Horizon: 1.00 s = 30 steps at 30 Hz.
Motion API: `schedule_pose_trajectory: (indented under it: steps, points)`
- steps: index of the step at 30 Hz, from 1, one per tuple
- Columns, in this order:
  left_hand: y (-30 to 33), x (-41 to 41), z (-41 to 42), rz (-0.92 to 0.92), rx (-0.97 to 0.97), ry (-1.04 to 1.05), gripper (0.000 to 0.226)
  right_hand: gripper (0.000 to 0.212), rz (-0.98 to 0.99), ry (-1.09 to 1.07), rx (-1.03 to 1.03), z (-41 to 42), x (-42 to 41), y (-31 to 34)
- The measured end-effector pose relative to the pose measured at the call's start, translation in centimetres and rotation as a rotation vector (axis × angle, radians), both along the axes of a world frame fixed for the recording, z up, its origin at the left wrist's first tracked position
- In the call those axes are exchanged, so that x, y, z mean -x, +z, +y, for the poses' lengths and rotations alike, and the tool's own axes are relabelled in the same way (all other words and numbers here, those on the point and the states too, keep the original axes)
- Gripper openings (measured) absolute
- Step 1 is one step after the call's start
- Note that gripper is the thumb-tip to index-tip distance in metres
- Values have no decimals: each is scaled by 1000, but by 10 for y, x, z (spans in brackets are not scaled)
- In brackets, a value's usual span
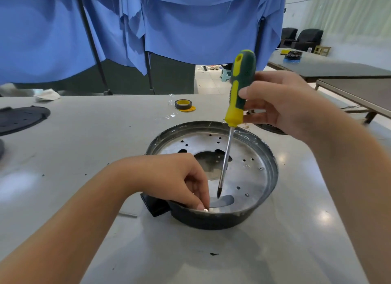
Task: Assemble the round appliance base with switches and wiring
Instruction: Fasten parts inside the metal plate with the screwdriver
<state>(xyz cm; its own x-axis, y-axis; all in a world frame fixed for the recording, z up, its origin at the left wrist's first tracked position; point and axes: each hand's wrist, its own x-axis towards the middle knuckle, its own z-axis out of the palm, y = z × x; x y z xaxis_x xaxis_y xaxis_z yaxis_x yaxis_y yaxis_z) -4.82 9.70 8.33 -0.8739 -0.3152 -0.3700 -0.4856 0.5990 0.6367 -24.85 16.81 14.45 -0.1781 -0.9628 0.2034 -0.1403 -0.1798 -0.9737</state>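
Left hand [179,178] pinches screw [205,209] inside round base [268,156].

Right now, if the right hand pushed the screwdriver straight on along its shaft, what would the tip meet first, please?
Probably the metal plate inside the round base, beside the curved slot; the screwdriver tip hovers close above it, though depth is unclear.

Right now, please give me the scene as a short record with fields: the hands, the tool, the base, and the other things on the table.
left hand: pinches a small shiny part, likely a screw, at the near inner rim of the base
right hand: grips the screwdriver handle
screwdriver: green and yellow handle, tilted, tip down just above the metal plate
round base: dark outer wall, perforated metal plate inside
tape roll: yellow and black, behind the base
black disc: far left on the table
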Motion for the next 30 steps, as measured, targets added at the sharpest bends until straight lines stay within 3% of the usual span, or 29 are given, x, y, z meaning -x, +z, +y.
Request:
schedule_pose_trajectory:
  steps: [7,16,30]
  points:
    - [-1,0,-6,-17,-27,24,7,29,38,185,154,-2,-20,-7]
    - [-1,1,-6,-11,-74,14,19,38,134,194,127,-4,-22,-22]
    - [-3,1,-7,-7,-61,5,13,35,106,184,169,0,-27,-23]
